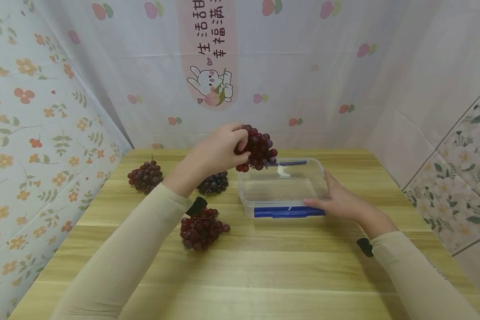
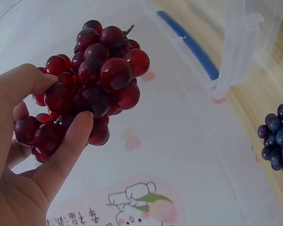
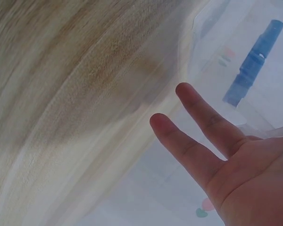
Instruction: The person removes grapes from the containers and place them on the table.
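My left hand (image 1: 225,149) holds a bunch of red grapes (image 1: 259,150) in the air, over the back left part of a clear plastic container (image 1: 282,189). In the left wrist view, its thumb and fingers (image 2: 68,150) pinch the lower part of that bunch. The container has no lid on and blue latches along its sides. Against its right side rests my right hand (image 1: 342,200), the thumb at the front corner and another finger farther back. The right wrist view shows two straight, spread fingers (image 3: 188,150) beside the clear wall.
Left of the container, a dark blue bunch of grapes (image 1: 216,183) lies partly hidden behind my left arm. A reddish bunch (image 1: 145,176) sits at the far left, another (image 1: 203,231) nearer the front. A printed curtain (image 1: 336,80) hangs behind the wooden table (image 1: 284,275).
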Available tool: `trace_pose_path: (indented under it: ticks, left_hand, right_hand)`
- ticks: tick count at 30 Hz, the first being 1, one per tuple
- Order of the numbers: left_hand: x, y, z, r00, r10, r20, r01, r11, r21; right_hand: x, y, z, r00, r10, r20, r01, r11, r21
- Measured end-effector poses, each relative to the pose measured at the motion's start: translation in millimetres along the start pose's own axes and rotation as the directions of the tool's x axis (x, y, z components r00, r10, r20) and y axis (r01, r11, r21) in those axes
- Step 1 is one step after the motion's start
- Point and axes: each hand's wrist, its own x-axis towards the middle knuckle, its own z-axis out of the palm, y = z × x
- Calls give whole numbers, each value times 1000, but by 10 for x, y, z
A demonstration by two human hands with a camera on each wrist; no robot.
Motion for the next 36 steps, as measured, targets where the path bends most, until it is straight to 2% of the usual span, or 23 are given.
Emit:
trace_pose_path:
  ticks: [11,16,22,28,36]
  left_hand:
    - [-272,-45,-73,988,-1,-155,-10,998,-68]
    - [-424,-75,-123,969,-37,-243,15,995,-95]
    - [-622,-91,-200,929,-47,-368,18,996,-82]
    - [-845,-94,-261,887,-88,-454,66,996,-64]
    - [-1189,-183,-287,813,-141,-565,147,988,-34]
  right_hand:
    - [-13,13,5,1000,-16,-10,16,1000,0]
    - [-16,20,13,1000,-17,-17,17,1000,5]
    - [-9,27,19,1000,-19,-25,19,1000,21]
    - [-19,11,13,999,-23,-25,23,999,23]
    - [-27,-3,3,999,-32,-27,33,999,33]
